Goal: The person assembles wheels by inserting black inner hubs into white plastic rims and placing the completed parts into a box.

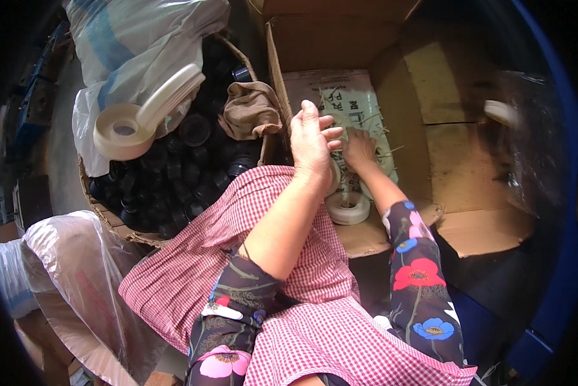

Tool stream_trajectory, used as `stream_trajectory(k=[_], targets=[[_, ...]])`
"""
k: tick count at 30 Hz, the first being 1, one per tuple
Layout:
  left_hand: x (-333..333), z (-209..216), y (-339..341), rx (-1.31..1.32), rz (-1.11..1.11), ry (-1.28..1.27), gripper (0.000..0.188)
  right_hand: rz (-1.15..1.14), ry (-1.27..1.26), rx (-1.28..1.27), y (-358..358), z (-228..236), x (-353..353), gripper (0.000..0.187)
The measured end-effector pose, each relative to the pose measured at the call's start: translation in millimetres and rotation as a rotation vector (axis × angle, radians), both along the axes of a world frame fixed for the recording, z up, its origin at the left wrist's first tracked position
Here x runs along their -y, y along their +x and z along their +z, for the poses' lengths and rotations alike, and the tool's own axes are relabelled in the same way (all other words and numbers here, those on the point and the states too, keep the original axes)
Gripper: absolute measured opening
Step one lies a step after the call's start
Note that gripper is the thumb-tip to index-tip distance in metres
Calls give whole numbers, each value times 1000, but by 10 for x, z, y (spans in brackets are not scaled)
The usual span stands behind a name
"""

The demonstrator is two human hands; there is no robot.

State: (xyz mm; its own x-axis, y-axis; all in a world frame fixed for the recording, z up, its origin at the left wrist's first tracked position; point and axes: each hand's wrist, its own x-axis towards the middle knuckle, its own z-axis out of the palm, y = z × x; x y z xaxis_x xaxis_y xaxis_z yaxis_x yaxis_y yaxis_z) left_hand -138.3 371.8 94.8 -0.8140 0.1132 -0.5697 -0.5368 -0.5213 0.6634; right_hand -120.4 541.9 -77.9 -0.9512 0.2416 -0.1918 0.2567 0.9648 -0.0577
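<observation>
My left hand point(313, 140) is raised over the near left side of an open cardboard box point(401, 145). Its thumb points up, the fingers are apart and bent to the right, and nothing shows in it. Farther right, my right hand point(360, 152) reaches down into the box, fingers curled among white plastic pieces and thin pale strands; whatever is in its grip is hidden. Just below the hands, a white plastic ring point(348, 208) lies flat. Part of another white ring point(333, 177) shows beside my left wrist. Under them is a white printed sack point(340, 87).
At left, a carton of black round plastic parts point(173, 174) carries two large white rings point(123, 132), a clear plastic bag point(135, 45) and a brown cloth point(253, 110). Another white ring point(501, 113) is at far right. A plastic-wrapped bundle point(77, 270) stands at lower left.
</observation>
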Motion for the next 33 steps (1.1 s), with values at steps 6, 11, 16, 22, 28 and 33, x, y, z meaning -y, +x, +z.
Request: stream_trajectory(k=[6,11,16,22,28,33], targets=[[-199,64,-5,-61,-83,-53,56,74,114,293,-466,-911,-377,28],[-216,98,-50,-76,-69,-130,47,-22,60,230,-587,-858,-163,24],[-151,-123,-83,-149,-2,-430,48,-124,-70,32,-478,25,-74,23],[-235,-145,-76,-66,-114,-1002,81,96,-324,-475,84,1759,-53,14],[-171,-304,2,-378,-186,-465,61,320,-330,-648,300,2468,134,15],[-190,-143,212,-514,-532,-465,63,47,-421,-346,123,2507,-28,23]])
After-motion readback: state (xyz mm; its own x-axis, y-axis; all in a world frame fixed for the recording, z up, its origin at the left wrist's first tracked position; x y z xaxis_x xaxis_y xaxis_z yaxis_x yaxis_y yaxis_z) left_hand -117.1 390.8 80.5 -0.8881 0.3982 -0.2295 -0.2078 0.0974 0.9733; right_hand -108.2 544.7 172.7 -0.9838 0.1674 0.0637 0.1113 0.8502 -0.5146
